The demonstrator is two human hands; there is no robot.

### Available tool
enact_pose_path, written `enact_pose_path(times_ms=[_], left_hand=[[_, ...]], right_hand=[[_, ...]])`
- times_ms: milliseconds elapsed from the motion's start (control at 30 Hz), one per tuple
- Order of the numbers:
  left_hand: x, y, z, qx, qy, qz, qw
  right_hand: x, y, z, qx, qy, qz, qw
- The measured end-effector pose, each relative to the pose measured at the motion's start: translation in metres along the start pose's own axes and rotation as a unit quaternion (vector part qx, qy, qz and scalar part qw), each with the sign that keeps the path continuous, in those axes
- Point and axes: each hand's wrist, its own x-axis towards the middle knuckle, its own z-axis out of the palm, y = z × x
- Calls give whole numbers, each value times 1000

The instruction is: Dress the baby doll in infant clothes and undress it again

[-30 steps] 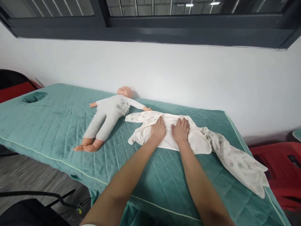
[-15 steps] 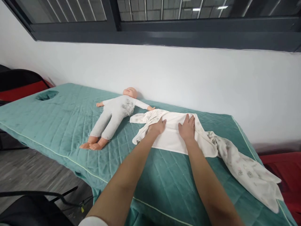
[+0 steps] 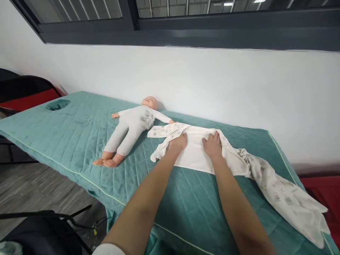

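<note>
on the green cover [image 3: 191,202] lies a white garment [image 3: 195,148], faintly printed.

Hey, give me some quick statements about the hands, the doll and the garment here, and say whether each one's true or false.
1. Both the left hand and the right hand are on the white garment. True.
2. Seen from the wearer's side, the doll lies left of the garment. True.
3. The doll lies face down. False: its face is turned up.
4. The surface under the doll is bare wood. False: it is a green quilted cover.
5. The two hands touch each other. False: they are apart, with white fabric showing between them.
</note>
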Motion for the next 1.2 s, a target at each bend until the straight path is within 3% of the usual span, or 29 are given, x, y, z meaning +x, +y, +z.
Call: enact_pose_path(times_ms=[200, 367, 467, 567, 667, 767, 867, 933, 1000, 1067, 1200], left_hand=[[-1, 6, 1, 13, -26, -24, 999], [-23, 14, 0, 27, -19, -11, 999], [-39, 15, -1, 35, -28, 2, 999], [-50, 13, -3, 45, -44, 23, 998], [-53, 10, -4, 56, -62, 39, 996], [-52, 8, -5, 54, -68, 41, 995], [-51, 8, -4, 53, -63, 42, 996], [-50, 7, -3, 54, -59, 44, 996], [-49, 7, -2, 56, -54, 44, 996], [-47, 7, -2, 60, -48, 40, 996], [-43, 7, -3, 73, -29, 39, 996]], right_hand=[[-2, -7, 3, -26, -13, 5, 1000], [-5, -10, -1, -36, -33, 4, 999], [-22, -13, -1, -51, -56, -20, 997], [-55, -13, -3, -38, -78, -96, 992], [-82, -1, -16, 80, -116, -191, 971], [-83, 32, -43, 305, -126, -170, 929], [-62, 83, -68, 423, 36, -55, 904], [-49, 117, -75, 381, 101, 41, 918], [-42, 140, -75, 267, 86, 88, 956], [-42, 149, -73, 179, 49, 83, 979], [-47, 145, -74, 83, -32, 36, 995]])
